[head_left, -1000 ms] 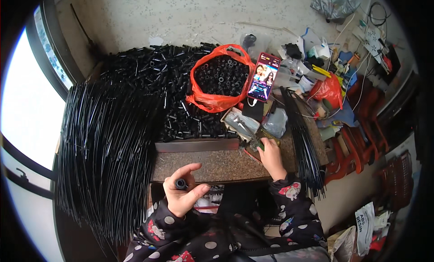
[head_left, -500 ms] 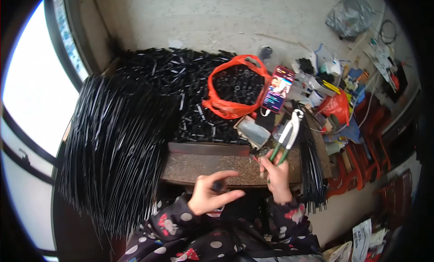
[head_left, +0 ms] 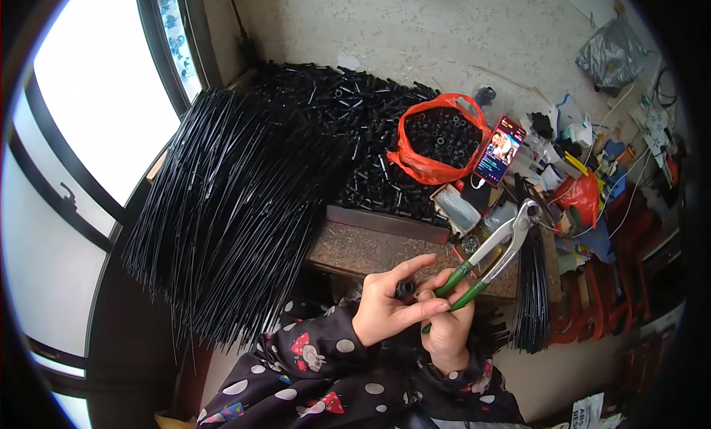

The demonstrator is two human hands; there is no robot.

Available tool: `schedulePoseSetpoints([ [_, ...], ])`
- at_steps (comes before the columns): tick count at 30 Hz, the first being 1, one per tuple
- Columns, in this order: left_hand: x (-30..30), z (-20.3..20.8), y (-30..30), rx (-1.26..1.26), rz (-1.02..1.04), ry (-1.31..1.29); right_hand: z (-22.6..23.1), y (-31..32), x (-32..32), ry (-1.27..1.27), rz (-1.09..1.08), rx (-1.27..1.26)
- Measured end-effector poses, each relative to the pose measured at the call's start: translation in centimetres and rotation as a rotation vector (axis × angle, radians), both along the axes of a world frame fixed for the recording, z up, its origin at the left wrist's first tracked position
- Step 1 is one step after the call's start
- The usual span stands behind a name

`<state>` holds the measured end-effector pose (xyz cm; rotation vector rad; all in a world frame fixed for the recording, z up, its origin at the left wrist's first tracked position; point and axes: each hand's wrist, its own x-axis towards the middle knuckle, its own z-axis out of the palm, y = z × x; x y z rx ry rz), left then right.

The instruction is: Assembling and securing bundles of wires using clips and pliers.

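Note:
My left hand (head_left: 386, 301) grips a short black tube (head_left: 405, 288) in its curled fingers, its round open end showing. Its index finger and thumb stretch out toward the other hand, the thumb lying across the right fingers. My right hand (head_left: 449, 337) is closed around the green handles of a pair of pincers (head_left: 498, 251), metal jaws pointing up and away. The handles stand apart. Whether the right fingers also pinch something small cannot be made out. Both hands are held just in front of the bench's near edge (head_left: 374, 251).
Long black strands (head_left: 229, 207) hang over the bench's left side; another bunch (head_left: 532, 296) hangs at the right. Behind a low metal strip (head_left: 385, 223) lie heaped black tubes (head_left: 363, 144). A red plastic bag (head_left: 426, 173) holds black parts beside a lit phone (head_left: 500, 153). Clutter (head_left: 585, 162) covers the right.
My left hand has come rightward to meet the right hand. The pincers stay in my right hand, with their handles spread wider. The view has turned, shifting the bench rightward in the picture.

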<state>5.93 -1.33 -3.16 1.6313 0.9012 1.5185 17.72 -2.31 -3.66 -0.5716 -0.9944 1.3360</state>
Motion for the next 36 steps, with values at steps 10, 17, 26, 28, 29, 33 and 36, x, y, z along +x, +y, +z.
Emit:
schedulePoseSetpoints([
  [10, -0.5, 0.3, -1.2, 0.102, 0.077, 0.041, -0.6, -0.4, -1.6, -0.358, -0.375, 0.455],
  [17, 0.5, -1.1, -0.9, -0.008, 0.022, -0.126, -1.3, -0.3, -1.4, -0.578, -0.478, 0.522],
  [26, -4.8, 1.5, 0.6, -0.106, -0.283, -0.098, 1.9, 0.6, 1.6, -0.288, 0.209, -0.179],
  [28, -5.9, 0.7, 1.5, -0.112, -0.225, -0.259, 1.3, 0.2, 3.9, -0.504, 0.371, -0.308],
  [29, -6.6, 0.6, 1.8, -0.110, -0.254, -0.242, 1.1, -0.4, 4.5, -0.658, 0.394, -0.348],
  [33, -6.4, 1.4, 2.2, -0.122, -0.191, -0.073, 1.0, -1.5, 4.4, -0.916, 0.606, -0.136],
  [36, -5.8, 1.3, 2.1, -0.057, -0.047, -0.035, 0.6, -0.9, 4.4, -0.594, 0.710, -0.280],
])
